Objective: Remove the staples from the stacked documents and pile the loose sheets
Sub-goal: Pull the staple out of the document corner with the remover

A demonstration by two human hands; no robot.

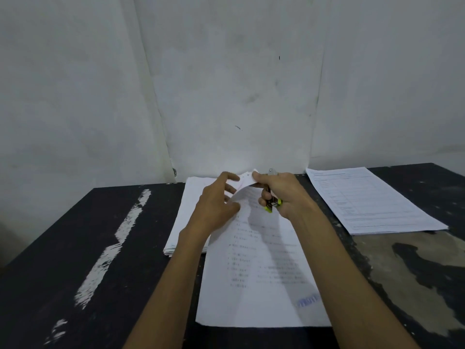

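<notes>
A printed white document [259, 273] lies in front of me on the dark table [75, 235], its far top corner lifted. My right hand [281, 195] pinches that corner between thumb and forefinger while also holding a staple remover [273, 204] with yellow-green grips against the palm. My left hand [216, 205] rests beside the lifted corner with fingers spread, touching the sheets. Under my left forearm sits a thick stack of white documents [186, 217]. Whether a staple sits in the corner is hidden.
A separate pile of printed sheets [372, 200] lies at the right rear of the table. The table top is black with worn white and tan patches. A white wall [226, 84] stands right behind the table's far edge.
</notes>
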